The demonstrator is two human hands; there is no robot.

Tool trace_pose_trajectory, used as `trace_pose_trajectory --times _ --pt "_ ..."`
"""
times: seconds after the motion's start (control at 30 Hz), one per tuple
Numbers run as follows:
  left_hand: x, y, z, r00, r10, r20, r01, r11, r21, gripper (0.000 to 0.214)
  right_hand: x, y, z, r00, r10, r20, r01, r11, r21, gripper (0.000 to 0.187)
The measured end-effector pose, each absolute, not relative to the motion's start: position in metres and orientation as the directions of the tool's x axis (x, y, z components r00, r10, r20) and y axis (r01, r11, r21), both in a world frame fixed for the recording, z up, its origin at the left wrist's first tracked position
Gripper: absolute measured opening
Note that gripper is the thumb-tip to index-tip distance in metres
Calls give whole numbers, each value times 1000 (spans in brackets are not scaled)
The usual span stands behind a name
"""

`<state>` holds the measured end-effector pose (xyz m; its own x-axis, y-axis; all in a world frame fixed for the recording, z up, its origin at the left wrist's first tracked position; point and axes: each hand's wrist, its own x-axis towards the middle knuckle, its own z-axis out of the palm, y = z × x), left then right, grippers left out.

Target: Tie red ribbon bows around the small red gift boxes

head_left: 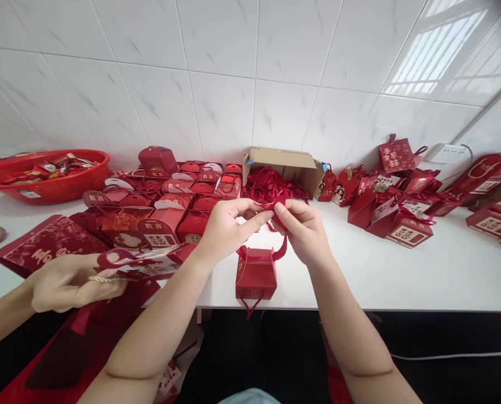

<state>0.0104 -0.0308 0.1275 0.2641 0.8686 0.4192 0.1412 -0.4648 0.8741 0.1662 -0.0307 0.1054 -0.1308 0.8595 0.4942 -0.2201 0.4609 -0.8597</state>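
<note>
A small red gift box (256, 276) stands near the table's front edge, right below my hands. From its top a red ribbon (280, 249) runs upward to my fingers. My left hand (235, 224) pinches the ribbon between thumb and fingers. Close beside it, my right hand (303, 227) is closed on the same ribbon, the thumbs almost touching. Part of the ribbon is hidden by the fingers. A thin red cord hangs from the box over the edge.
Behind my hands is a cardboard box (281, 157) with tangled red ribbons (267, 185). Several gift boxes (161, 219) fill the left; more (410, 227) stand right. A red basin (44, 188) holds small packets. At left a co-worker's hand (76, 283) holds a red box.
</note>
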Motion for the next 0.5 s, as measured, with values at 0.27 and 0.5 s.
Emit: trace_pose_trajectory --times 0.27,0.5 --pt "1 -23 126 409 870 274 -259 -177 950 20 186 -21 102 -401 675 620 -105 638 -763 18" --pt "0 -19 127 393 904 170 -235 -80 969 16 199 -23 112 -536 355 766 311 926 -212 30"
